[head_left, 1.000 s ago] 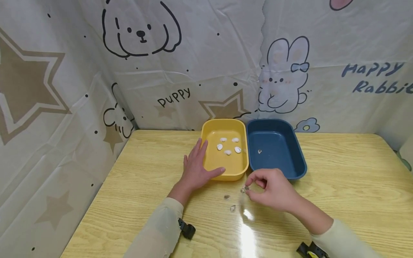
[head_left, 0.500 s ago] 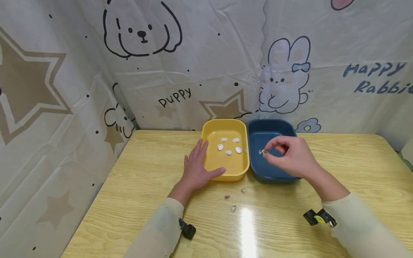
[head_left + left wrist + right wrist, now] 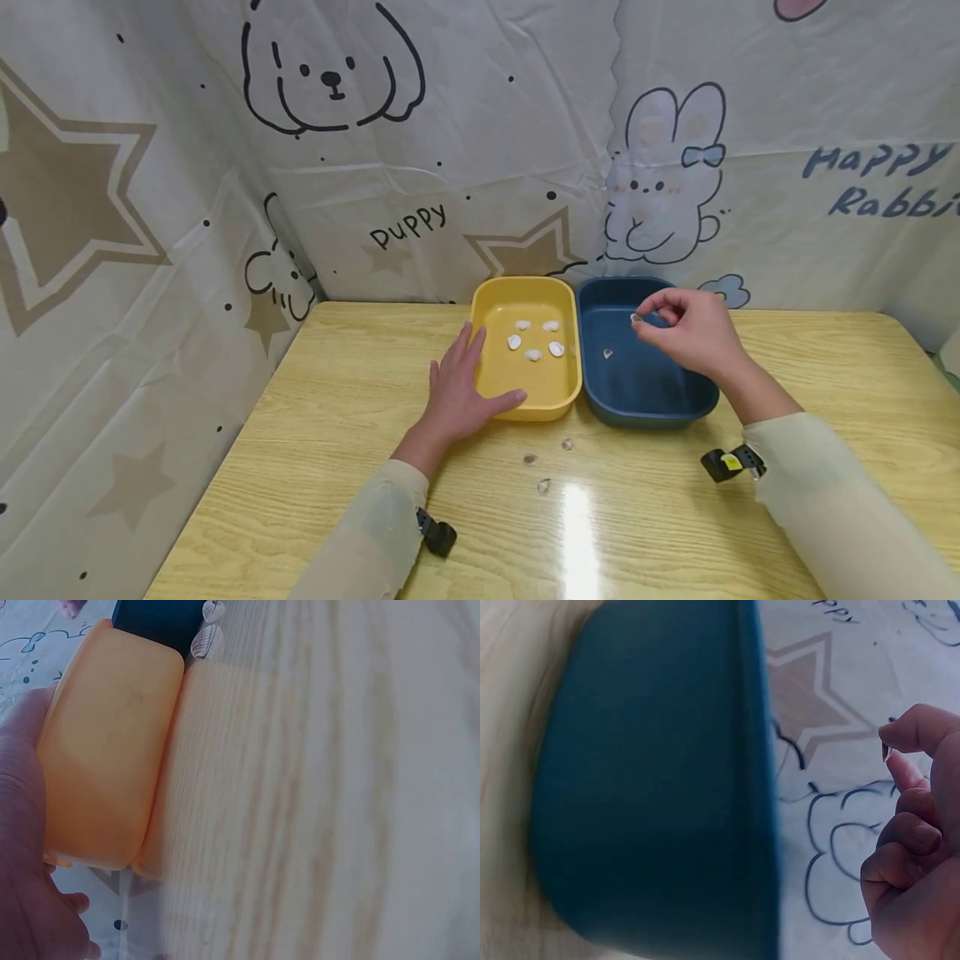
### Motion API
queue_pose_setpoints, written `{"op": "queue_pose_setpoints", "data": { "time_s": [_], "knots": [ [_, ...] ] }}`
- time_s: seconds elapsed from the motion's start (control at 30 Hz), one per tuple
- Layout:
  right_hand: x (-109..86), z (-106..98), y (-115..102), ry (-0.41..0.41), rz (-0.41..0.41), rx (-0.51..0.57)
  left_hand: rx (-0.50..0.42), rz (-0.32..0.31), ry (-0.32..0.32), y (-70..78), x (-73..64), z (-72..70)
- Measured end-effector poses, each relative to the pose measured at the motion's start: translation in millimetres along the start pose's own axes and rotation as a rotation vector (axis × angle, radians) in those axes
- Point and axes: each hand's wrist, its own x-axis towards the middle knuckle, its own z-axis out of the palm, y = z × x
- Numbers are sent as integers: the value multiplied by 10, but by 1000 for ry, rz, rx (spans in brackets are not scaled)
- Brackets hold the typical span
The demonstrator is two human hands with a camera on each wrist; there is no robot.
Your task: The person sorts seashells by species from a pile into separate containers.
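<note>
My right hand (image 3: 693, 333) pinches a small seashell (image 3: 635, 319) between thumb and index finger, above the back part of the blue container (image 3: 648, 417). In the right wrist view the shell (image 3: 886, 752) shows as a thin edge at the fingertips. Another small shell (image 3: 607, 354) lies on the blue container's floor. My left hand (image 3: 459, 392) rests with spread fingers at the left rim of the yellow container (image 3: 525, 404), its thumb over the front rim. Several white shells (image 3: 532, 355) lie inside the yellow container.
Three small brownish shells lie on the wooden table (image 3: 337, 417) in front of the containers, one shell (image 3: 530, 459) being leftmost. The two containers stand side by side against a printed cloth backdrop (image 3: 450, 167) at the table's back edge.
My right hand has lifted a shell from the table in front of the containers and moved it up and right, over the blue container. The left hand has stayed in place.
</note>
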Motion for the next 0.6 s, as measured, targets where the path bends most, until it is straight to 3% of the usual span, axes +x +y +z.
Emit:
{"op": "queue_pose_setpoints", "data": {
  "time_s": [0.33, 0.6],
  "knots": [
    [107, 79, 267, 23, 83, -31, 11, 12, 5, 1, 0, 1],
    [146, 89, 360, 14, 122, -41, 9, 11, 3, 7, -7, -6]
  ]
}}
